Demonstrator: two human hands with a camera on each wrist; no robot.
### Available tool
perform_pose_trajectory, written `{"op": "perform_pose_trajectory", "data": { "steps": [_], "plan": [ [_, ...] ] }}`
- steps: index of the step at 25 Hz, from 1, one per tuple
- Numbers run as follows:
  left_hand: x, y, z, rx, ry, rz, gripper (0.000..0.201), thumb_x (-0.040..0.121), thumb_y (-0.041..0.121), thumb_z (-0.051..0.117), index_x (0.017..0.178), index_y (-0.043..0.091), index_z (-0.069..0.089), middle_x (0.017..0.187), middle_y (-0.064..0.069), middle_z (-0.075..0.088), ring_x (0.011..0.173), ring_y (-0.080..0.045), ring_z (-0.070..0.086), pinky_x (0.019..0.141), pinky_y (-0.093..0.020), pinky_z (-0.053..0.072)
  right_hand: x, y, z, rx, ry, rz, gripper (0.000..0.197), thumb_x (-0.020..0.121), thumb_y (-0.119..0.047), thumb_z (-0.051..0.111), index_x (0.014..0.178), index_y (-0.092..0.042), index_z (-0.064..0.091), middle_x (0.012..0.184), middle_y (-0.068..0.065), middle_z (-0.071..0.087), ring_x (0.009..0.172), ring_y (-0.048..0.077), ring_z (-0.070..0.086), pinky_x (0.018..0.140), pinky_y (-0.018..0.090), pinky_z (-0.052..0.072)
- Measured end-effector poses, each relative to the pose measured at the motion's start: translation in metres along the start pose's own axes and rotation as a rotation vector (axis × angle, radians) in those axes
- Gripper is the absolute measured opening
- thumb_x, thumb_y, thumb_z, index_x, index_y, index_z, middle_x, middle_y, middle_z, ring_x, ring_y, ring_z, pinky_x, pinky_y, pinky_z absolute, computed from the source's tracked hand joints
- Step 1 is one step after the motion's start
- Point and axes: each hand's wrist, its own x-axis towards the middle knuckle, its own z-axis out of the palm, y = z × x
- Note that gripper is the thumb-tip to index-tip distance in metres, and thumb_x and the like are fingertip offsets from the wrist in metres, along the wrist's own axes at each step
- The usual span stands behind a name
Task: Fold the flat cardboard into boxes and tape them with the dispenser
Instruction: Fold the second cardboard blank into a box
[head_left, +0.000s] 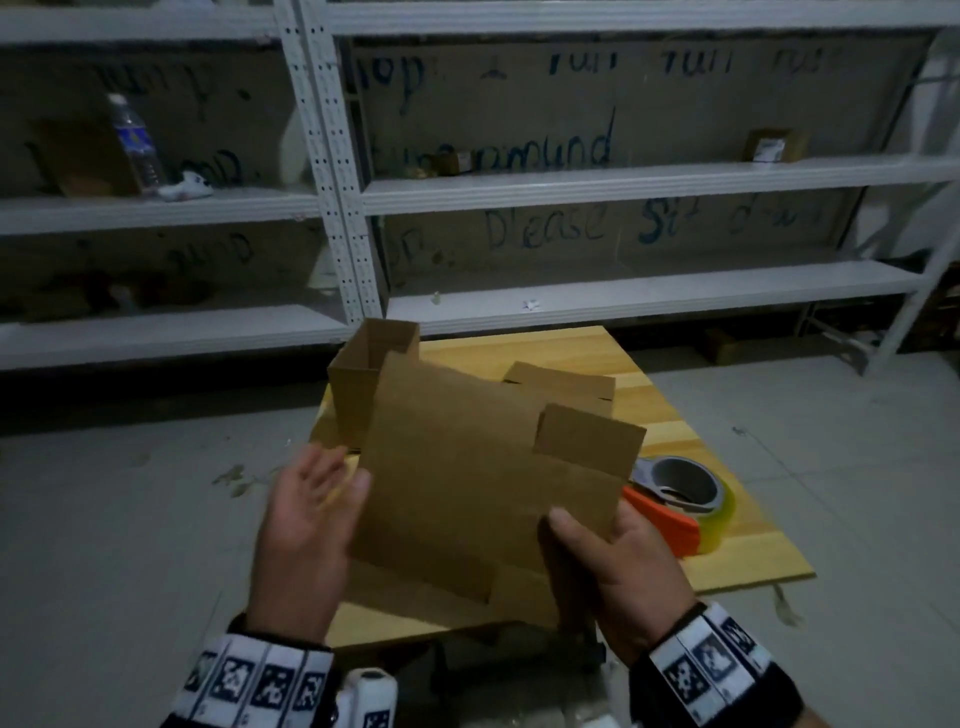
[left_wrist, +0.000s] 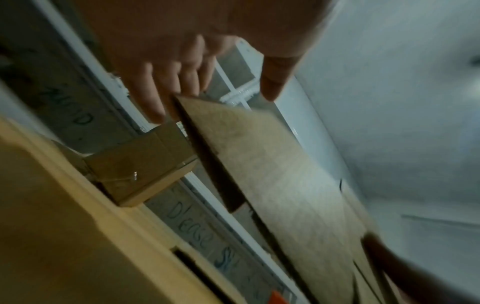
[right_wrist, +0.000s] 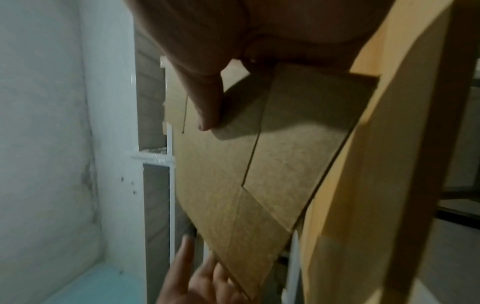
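I hold a flat brown cardboard blank (head_left: 467, 467) tilted above the wooden table (head_left: 685, 415). My right hand (head_left: 571, 535) grips its lower right corner, with the thumb on the front face (right_wrist: 221, 185) and the fingers hidden behind. At the blank's left edge (left_wrist: 272, 174), my left hand (head_left: 343, 470) has straight fingers, and its thumb tip touches the edge. An open-topped folded box (head_left: 363, 374) stands at the table's far left. The tape dispenser (head_left: 675, 499), with an orange handle and a yellowish roll, lies on the right of the table, partly hidden by the blank.
Another flat cardboard piece (head_left: 566, 384) lies at the back of the table. White metal shelves (head_left: 623, 182) fill the wall behind, holding a water bottle (head_left: 136, 140) and a small box (head_left: 774, 145). Grey floor surrounds the table.
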Motion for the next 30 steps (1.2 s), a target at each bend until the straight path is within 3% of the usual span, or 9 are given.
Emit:
{"op": "perform_pose_trajectory", "data": {
  "steps": [4,8,11,14,19,22,25,28,30],
  "plan": [
    [0.003,-0.021,-0.004,0.022,-0.265,0.043,0.062,0.075,0.055,0.078,0.133,0.049,0.057,0.125,0.021,0.074,0.122,-0.011,0.066,0.108,-0.054,0.052,0.005,-0.006,0.016,-0.194,-0.078,-0.1,0.074,0.07,-0.052,0.087,0.134,-0.049,0.05,0.13,-0.002,0.069,0.114,0.024,0.071,0.095,0.058,0.057],
    [0.002,-0.042,0.013,-0.042,-0.479,0.014,0.114,0.056,0.056,0.097,0.146,0.07,0.029,0.146,0.026,0.051,0.124,-0.002,0.063,0.09,-0.033,0.061,0.009,0.002,0.038,-0.316,-0.195,-0.273,0.11,0.052,-0.085,0.075,0.139,-0.078,0.009,0.147,-0.023,0.038,0.128,0.013,0.056,0.099,0.05,0.055],
    [0.003,-0.049,0.015,-0.192,-0.415,0.012,0.099,0.053,0.041,0.093,0.138,0.048,0.044,0.132,0.011,0.07,0.116,-0.008,0.071,0.076,-0.027,0.064,0.013,0.009,0.034,-0.482,-0.205,-0.376,0.112,0.057,-0.093,0.061,0.147,-0.073,-0.002,0.16,-0.022,0.019,0.142,0.017,0.038,0.109,0.055,0.045],
    [0.01,-0.052,0.012,-0.228,-0.292,0.112,0.087,0.059,0.041,0.088,0.135,0.036,0.048,0.124,0.008,0.075,0.12,-0.016,0.07,0.082,-0.027,0.064,0.017,0.01,0.021,-0.622,-0.132,-0.439,0.101,0.066,-0.094,0.048,0.144,-0.074,-0.013,0.165,-0.022,0.011,0.145,0.01,0.031,0.112,0.039,0.04],
    [-0.002,-0.052,0.024,-0.151,-0.379,0.214,0.104,0.066,0.041,0.089,0.14,0.08,0.026,0.149,0.019,0.052,0.135,-0.012,0.06,0.103,-0.048,0.058,0.018,0.024,0.015,-0.605,-0.161,-0.493,0.097,0.077,-0.081,0.059,0.152,-0.065,-0.001,0.158,-0.005,0.03,0.136,0.02,0.049,0.101,0.057,0.053],
    [0.004,-0.049,0.02,-0.159,-0.329,0.333,0.072,0.072,0.043,0.081,0.127,0.073,0.047,0.135,0.023,0.063,0.128,-0.012,0.064,0.099,-0.044,0.061,0.018,0.018,0.009,-0.63,-0.084,-0.485,0.09,0.075,-0.09,0.05,0.152,-0.061,0.013,0.151,-0.001,0.044,0.13,0.018,0.054,0.098,0.055,0.056],
    [0.006,-0.04,0.017,-0.156,-0.346,0.36,0.059,0.069,0.042,0.079,0.114,0.068,0.051,0.133,0.005,0.061,0.112,-0.015,0.072,0.079,-0.037,0.066,0.016,0.012,0.009,-0.553,-0.051,-0.551,0.078,0.078,-0.084,0.053,0.146,-0.064,0.022,0.153,-0.007,0.045,0.133,0.018,0.055,0.099,0.056,0.055],
    [0.004,-0.029,0.014,-0.008,-0.377,0.389,0.061,0.071,0.061,0.081,0.125,0.063,0.051,0.133,0.017,0.056,0.108,-0.01,0.072,0.072,-0.033,0.067,0.015,0.009,0.013,-0.474,-0.054,-0.59,0.069,0.078,-0.081,0.057,0.139,-0.065,0.029,0.148,-0.009,0.049,0.129,0.018,0.06,0.097,0.057,0.056],
    [0.004,-0.016,0.008,0.061,-0.387,0.422,0.039,0.09,0.072,0.06,0.126,0.057,0.057,0.135,0.019,0.058,0.112,-0.007,0.07,0.077,-0.034,0.066,0.015,0.008,0.013,-0.454,-0.057,-0.581,0.069,0.078,-0.082,0.057,0.138,-0.065,0.029,0.147,-0.009,0.05,0.127,0.019,0.061,0.096,0.059,0.055]
  ]
}}
